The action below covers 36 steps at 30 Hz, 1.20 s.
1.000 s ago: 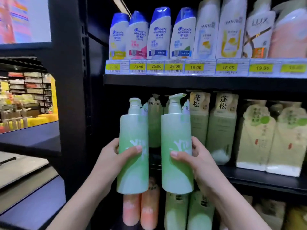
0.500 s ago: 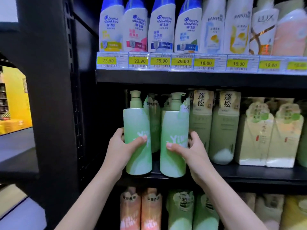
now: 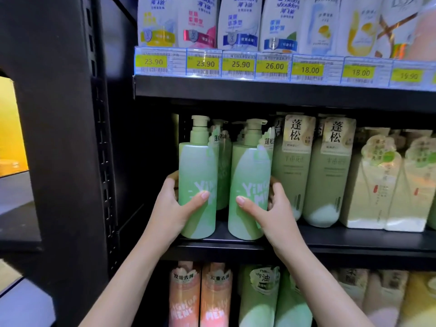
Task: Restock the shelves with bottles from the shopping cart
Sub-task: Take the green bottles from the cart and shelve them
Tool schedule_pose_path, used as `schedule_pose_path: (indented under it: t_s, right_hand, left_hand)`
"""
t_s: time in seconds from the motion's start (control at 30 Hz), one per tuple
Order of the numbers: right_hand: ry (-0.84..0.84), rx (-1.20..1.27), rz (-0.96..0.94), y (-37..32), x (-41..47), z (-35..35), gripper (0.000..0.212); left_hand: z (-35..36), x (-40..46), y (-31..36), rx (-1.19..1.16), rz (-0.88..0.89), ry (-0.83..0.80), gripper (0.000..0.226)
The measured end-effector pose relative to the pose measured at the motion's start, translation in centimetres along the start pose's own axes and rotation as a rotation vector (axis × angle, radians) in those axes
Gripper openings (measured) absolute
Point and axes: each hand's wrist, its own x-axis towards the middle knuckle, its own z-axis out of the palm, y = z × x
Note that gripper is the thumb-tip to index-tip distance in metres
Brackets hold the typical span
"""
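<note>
The 2 green pump bottles, held up in front of the shelving 1 second ago, now stand on the middle shelf (image 3: 354,241) at its left end, bases just inside the front lip. The left bottle (image 3: 198,180) is wrapped by the left hand (image 3: 174,208), thumb across its front and fingers curled behind; the right bottle (image 3: 250,185) is gripped the same way by the right hand (image 3: 271,208). Both look set down, so this pair seems placed, needing only release and perhaps a push farther in.

A narrow gap parts the 2 bottles. The right bottle stands just beside the pale green bottles (image 3: 292,171) to its right, leaving the right fingers little room. Left of the left bottle is open room up to the black upright (image 3: 103,161). More matching bottles stand behind, which limits depth. The pump heads sit well below the upper shelf (image 3: 259,89), so nothing crowds them overhead.
</note>
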Motion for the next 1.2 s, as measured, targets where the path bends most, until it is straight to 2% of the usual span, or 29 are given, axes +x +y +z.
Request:
schedule_pose_path:
  t_s: [0.07, 0.23, 0.3, 0.4, 0.47, 0.6, 0.73, 0.87, 0.97, 1.2]
  right_hand:
    - [-0.005, -0.013, 0.000, 0.0, 0.0, -0.1, 0.050]
    - [-0.046, -0.073, 0.005, 0.3, -0.5, -0.6, 0.049]
    - [-0.031, -0.089, -0.001, 0.3, -0.6, -0.5, 0.050]
    - [0.017, -0.129, -0.015, 0.2, -0.6, 0.1, 0.059]
    - [0.046, -0.165, -0.021, 0.2, -0.7, 0.3, 0.063]
    - [0.025, -0.218, 0.017, 0.1, -0.7, 0.0, 0.059]
    - [0.001, -0.268, 0.058, -0.1, -0.7, -0.1, 0.048]
    - [0.052, -0.302, 0.034, -0.3, -0.9, 0.3, 0.060]
    - [0.079, -0.350, 0.007, -0.3, -1.0, 0.5, 0.060]
    - [0.067, -0.404, 0.016, -0.1, -1.0, 0.3, 0.056]
  left_hand:
    - [-0.1, 0.0, -0.2, -0.037, 0.021, 0.009, 0.069]
    - [-0.3, 0.0, -0.3, -0.059, -0.010, -0.053, 0.049]
    - [-0.2, -0.1, -0.3, -0.033, -0.025, -0.093, 0.057]
    - [0.0, -0.2, -0.3, 0.168, -0.033, -0.080, 0.080]
    - [0.0, -0.2, -0.5, 0.190, -0.021, -0.056, 0.083]
    - [-0.6, 0.1, -1.0, 0.115, -0.090, -0.049, 0.078]
    - [-0.8, 0.2, -1.3, 0.026, -0.113, -0.141, 0.069]
    - [-0.7, 0.0, -0.9, 0.061, -0.082, -0.190, 0.055]
    - [-0.5, -0.1, -0.6, 0.100, -0.070, -0.227, 0.046]
    - [-0.5, 0.1, -1.2, 0.182, -0.073, -0.152, 0.051]
